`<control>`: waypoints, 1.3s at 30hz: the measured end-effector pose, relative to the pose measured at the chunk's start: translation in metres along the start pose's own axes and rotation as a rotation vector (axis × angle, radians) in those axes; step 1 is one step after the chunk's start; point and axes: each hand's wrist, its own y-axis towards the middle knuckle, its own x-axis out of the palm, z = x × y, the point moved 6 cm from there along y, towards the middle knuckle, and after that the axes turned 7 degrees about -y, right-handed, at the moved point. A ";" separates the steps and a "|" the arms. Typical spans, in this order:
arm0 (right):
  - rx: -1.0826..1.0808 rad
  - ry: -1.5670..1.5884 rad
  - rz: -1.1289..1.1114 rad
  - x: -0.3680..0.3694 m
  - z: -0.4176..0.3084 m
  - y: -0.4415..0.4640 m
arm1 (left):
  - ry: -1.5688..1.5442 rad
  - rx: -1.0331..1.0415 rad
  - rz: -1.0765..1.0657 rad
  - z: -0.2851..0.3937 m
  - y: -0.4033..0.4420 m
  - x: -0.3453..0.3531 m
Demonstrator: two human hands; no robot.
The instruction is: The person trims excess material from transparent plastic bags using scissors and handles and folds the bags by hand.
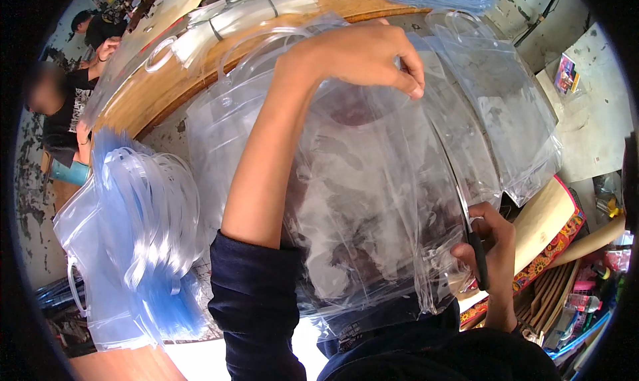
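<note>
Clear plastic bags with looped handles lie spread over my lap. My left hand reaches across their top edge, thumb and fingertips pinched together at the plastic; what they grip is too transparent to make out. My right hand is closed around the black handle of long, thin scissors, whose blades point up along the side of the bags. Beyond the blades, more clear bags lie flat at the right.
A thick bundle of bluish plastic bags with white handles stands at the left. Behind is a curved wooden table with stacked plastic. Two people sit at the upper left. A cluttered container is at the lower right.
</note>
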 end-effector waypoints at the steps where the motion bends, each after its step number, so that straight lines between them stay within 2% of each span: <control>1: -0.027 -0.002 0.014 0.000 -0.001 0.001 | -0.001 0.000 -0.001 -0.001 0.001 0.000; 3: -0.014 0.019 0.007 0.001 -0.002 0.003 | -0.078 -0.008 -0.015 -0.005 0.002 0.001; 11: 0.036 0.016 -0.009 0.003 0.001 0.003 | -0.068 -0.046 -0.017 -0.004 0.002 0.001; 23: -0.012 -0.019 0.007 0.006 0.001 0.002 | -0.055 -0.100 -0.001 -0.006 0.000 0.000; 25: 0.044 -0.009 -0.013 0.006 0.002 0.002 | -0.055 -0.103 0.000 -0.005 0.000 -0.002; 29: -0.011 -0.055 -0.027 0.001 -0.001 0.002 | -0.126 -0.011 0.000 -0.005 0.001 -0.004; 31: 0.064 0.106 -0.042 0.001 0.006 -0.001 | -0.182 0.020 -0.013 -0.006 0.003 -0.002; 36: 0.051 0.126 -0.089 -0.004 0.007 -0.002 | -0.175 0.092 0.011 -0.003 0.002 -0.004; 38: 0.149 0.168 -0.150 -0.002 0.010 -0.002 | -0.175 0.110 0.014 -0.004 0.003 -0.003; 39: 0.104 0.175 -0.139 -0.001 0.009 0.000 | -0.163 0.101 0.025 -0.006 0.002 -0.002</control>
